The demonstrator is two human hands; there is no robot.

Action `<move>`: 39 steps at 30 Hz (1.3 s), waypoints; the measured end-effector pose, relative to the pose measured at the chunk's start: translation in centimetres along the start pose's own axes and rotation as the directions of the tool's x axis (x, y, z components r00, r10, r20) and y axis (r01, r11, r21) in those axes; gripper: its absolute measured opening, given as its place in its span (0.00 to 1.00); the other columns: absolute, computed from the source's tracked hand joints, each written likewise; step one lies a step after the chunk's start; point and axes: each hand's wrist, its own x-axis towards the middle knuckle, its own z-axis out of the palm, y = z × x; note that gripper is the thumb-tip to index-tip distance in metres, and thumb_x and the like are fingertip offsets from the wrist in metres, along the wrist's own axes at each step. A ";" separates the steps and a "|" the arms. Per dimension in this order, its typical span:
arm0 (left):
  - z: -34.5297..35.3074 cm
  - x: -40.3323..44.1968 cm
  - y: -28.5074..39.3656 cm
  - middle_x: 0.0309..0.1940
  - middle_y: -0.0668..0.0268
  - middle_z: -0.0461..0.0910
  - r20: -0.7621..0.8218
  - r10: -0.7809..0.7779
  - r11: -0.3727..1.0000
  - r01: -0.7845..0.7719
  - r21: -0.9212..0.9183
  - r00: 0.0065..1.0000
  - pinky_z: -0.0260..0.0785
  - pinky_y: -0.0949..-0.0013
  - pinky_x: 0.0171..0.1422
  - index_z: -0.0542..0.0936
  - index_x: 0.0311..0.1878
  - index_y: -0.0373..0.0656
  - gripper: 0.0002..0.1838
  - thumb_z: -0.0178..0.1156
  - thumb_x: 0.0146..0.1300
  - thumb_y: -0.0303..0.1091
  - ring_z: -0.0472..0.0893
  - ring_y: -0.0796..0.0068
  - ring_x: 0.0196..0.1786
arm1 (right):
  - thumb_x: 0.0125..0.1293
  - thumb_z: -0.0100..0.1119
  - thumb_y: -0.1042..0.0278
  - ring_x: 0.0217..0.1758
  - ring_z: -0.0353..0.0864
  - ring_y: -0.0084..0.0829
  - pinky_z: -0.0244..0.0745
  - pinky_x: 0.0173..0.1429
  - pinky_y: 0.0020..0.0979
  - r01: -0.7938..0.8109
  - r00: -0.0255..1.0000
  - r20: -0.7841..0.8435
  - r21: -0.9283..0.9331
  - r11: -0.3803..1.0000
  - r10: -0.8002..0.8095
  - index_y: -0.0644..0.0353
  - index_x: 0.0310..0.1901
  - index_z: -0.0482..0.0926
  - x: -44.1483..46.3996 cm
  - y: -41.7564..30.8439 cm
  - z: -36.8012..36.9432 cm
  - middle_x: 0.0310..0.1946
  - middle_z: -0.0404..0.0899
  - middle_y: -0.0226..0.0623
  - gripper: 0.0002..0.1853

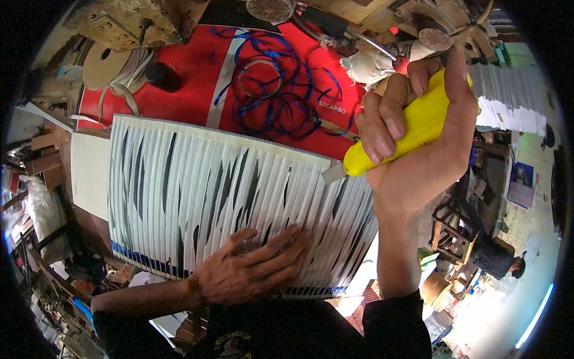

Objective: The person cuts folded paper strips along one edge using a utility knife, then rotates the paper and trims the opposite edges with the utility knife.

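Observation:
My right hand (418,143) is wrapped round the yellow handle of a cutter knife (412,128). Its short, broad metal blade points left and down, over the upper right edge of a panel of narrow pale strips (191,179). Whether the blade touches the panel I cannot tell. The strips lie side by side with dark gaps between several of them, and a cream band with a fine ridged edge runs along their top. Flat on the lower middle of the strips rests my left hand (254,260), fingers spread, holding nothing.
Behind the panel lies a red sheet (185,48) bearing tangled blue-black strands (278,110). A tape roll (107,66) and dark cylinder (162,76) stand at upper left. Metal machine parts (269,9) overhang the back. A person in dark clothing (497,257) is at far right.

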 end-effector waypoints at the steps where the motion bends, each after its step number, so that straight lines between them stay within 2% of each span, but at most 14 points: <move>1: -0.1 0.1 0.0 0.79 0.72 0.65 0.000 -0.001 1.000 0.001 0.000 1.000 0.51 0.47 0.73 0.75 0.68 0.58 0.27 0.59 0.66 0.51 0.61 0.73 0.82 | 0.81 0.38 0.44 0.10 0.50 0.22 0.48 0.16 0.25 0.009 1.000 -0.007 -0.007 1.000 -0.009 0.55 0.35 0.65 0.0 0.1 0.0 0.14 0.57 0.30 0.22; 4: -0.3 0.2 0.1 0.79 0.72 0.65 0.013 0.005 1.000 -0.005 0.020 1.000 0.49 0.47 0.74 0.75 0.67 0.59 0.26 0.58 0.67 0.52 0.59 0.73 0.82 | 0.81 0.39 0.44 0.10 0.49 0.22 0.48 0.15 0.26 0.126 0.989 0.082 -0.057 0.990 -0.121 0.55 0.35 0.65 0.1 0.2 0.0 0.13 0.57 0.30 0.23; 10: -0.3 0.1 -0.1 0.79 0.71 0.65 0.002 0.010 1.000 -0.009 -0.010 1.000 0.51 0.46 0.73 0.76 0.64 0.59 0.23 0.60 0.68 0.51 0.60 0.72 0.82 | 0.80 0.41 0.44 0.10 0.49 0.23 0.48 0.16 0.26 0.034 0.999 -0.003 0.004 0.999 -0.034 0.56 0.36 0.66 0.3 0.1 0.4 0.14 0.57 0.30 0.22; 13: -0.2 0.0 -0.3 0.82 0.63 0.56 -0.001 0.041 0.999 -0.041 -0.033 0.999 0.53 0.44 0.79 0.71 0.68 0.53 0.24 0.55 0.72 0.48 0.50 0.64 0.85 | 0.80 0.42 0.45 0.10 0.50 0.23 0.48 0.16 0.26 -0.033 0.998 -0.065 -0.098 0.995 0.026 0.55 0.36 0.66 0.6 -0.6 1.4 0.13 0.57 0.30 0.22; 16: -0.1 -0.1 -0.2 0.82 0.63 0.56 -0.011 0.037 0.998 -0.037 -0.048 0.999 0.53 0.44 0.79 0.71 0.68 0.53 0.25 0.55 0.72 0.49 0.49 0.64 0.85 | 0.80 0.42 0.45 0.09 0.51 0.23 0.48 0.16 0.27 -0.020 0.999 0.023 -0.112 0.994 0.022 0.55 0.36 0.66 0.6 -0.3 0.8 0.13 0.57 0.30 0.22; 19: -0.1 0.0 -0.1 0.82 0.64 0.56 -0.011 0.026 0.999 -0.026 -0.031 1.000 0.54 0.44 0.79 0.71 0.69 0.53 0.26 0.55 0.71 0.50 0.50 0.64 0.85 | 0.80 0.41 0.44 0.09 0.52 0.23 0.49 0.15 0.26 -0.131 0.991 0.028 0.232 0.964 0.128 0.55 0.36 0.66 0.6 0.7 0.1 0.13 0.57 0.29 0.22; 22: -0.1 0.0 -0.2 0.81 0.64 0.56 -0.007 0.036 0.999 -0.035 0.007 0.999 0.54 0.45 0.78 0.70 0.70 0.54 0.27 0.56 0.71 0.51 0.50 0.64 0.85 | 0.80 0.41 0.43 0.09 0.52 0.22 0.51 0.15 0.25 -0.012 0.984 -0.175 -0.106 0.994 -0.007 0.55 0.36 0.65 0.4 1.3 0.7 0.13 0.56 0.29 0.22; 25: 0.0 0.0 -0.3 0.82 0.64 0.56 0.010 0.046 0.998 -0.046 -0.032 0.999 0.54 0.44 0.78 0.70 0.71 0.53 0.28 0.56 0.72 0.52 0.50 0.64 0.85 | 0.80 0.42 0.44 0.10 0.54 0.21 0.52 0.15 0.24 0.021 1.000 0.004 -0.044 0.999 -0.020 0.54 0.37 0.66 0.7 1.2 0.0 0.15 0.57 0.29 0.22; 28: 0.1 -0.1 -0.2 0.82 0.63 0.56 0.004 0.046 0.998 -0.046 -0.032 0.999 0.54 0.44 0.79 0.70 0.71 0.53 0.28 0.56 0.72 0.52 0.50 0.63 0.85 | 0.80 0.43 0.45 0.12 0.56 0.20 0.53 0.15 0.24 -0.026 0.999 -0.046 -0.117 0.993 0.020 0.55 0.38 0.67 0.7 0.7 1.4 0.17 0.58 0.28 0.20; 31: 0.0 -0.1 -0.2 0.82 0.63 0.55 0.002 0.044 0.998 -0.044 -0.043 0.999 0.54 0.43 0.79 0.70 0.71 0.54 0.27 0.56 0.72 0.52 0.49 0.62 0.85 | 0.80 0.44 0.47 0.13 0.55 0.20 0.53 0.15 0.23 -0.093 0.985 -0.171 -0.369 0.925 0.030 0.54 0.39 0.68 0.8 1.4 2.2 0.19 0.59 0.28 0.19; 32: 0.0 -0.2 -0.2 0.82 0.62 0.55 0.000 0.041 0.998 -0.041 -0.051 0.999 0.54 0.43 0.78 0.71 0.70 0.54 0.27 0.56 0.72 0.51 0.49 0.62 0.85 | 0.79 0.45 0.48 0.12 0.55 0.19 0.53 0.14 0.24 -0.066 0.992 -0.121 -0.313 0.947 0.029 0.54 0.39 0.68 1.0 1.4 1.1 0.19 0.58 0.28 0.18; 35: 0.0 -0.3 -0.1 0.82 0.62 0.54 -0.001 0.036 0.998 -0.036 -0.060 0.999 0.54 0.43 0.78 0.72 0.69 0.54 0.25 0.56 0.73 0.51 0.48 0.61 0.85 | 0.78 0.49 0.50 0.11 0.56 0.19 0.54 0.14 0.25 0.056 0.997 0.064 -0.278 0.959 -0.039 0.54 0.39 0.70 1.1 1.7 0.0 0.17 0.57 0.26 0.16; 36: -0.1 -0.2 0.0 0.83 0.62 0.54 -0.002 0.043 0.998 -0.043 -0.050 0.999 0.54 0.42 0.78 0.73 0.69 0.54 0.25 0.56 0.73 0.51 0.48 0.61 0.85 | 0.77 0.50 0.50 0.11 0.58 0.20 0.53 0.14 0.26 0.104 0.991 -0.048 -0.313 0.944 -0.125 0.54 0.37 0.69 1.1 3.6 0.6 0.16 0.58 0.26 0.16; 39: 0.3 -0.1 -0.2 0.83 0.62 0.53 -0.013 0.043 0.995 -0.044 -0.086 0.999 0.53 0.42 0.78 0.74 0.68 0.54 0.25 0.57 0.72 0.50 0.48 0.62 0.86 | 0.76 0.54 0.49 0.11 0.62 0.20 0.53 0.14 0.26 0.188 0.962 -0.065 -0.542 0.819 -0.264 0.54 0.33 0.68 1.9 4.7 0.4 0.15 0.60 0.26 0.18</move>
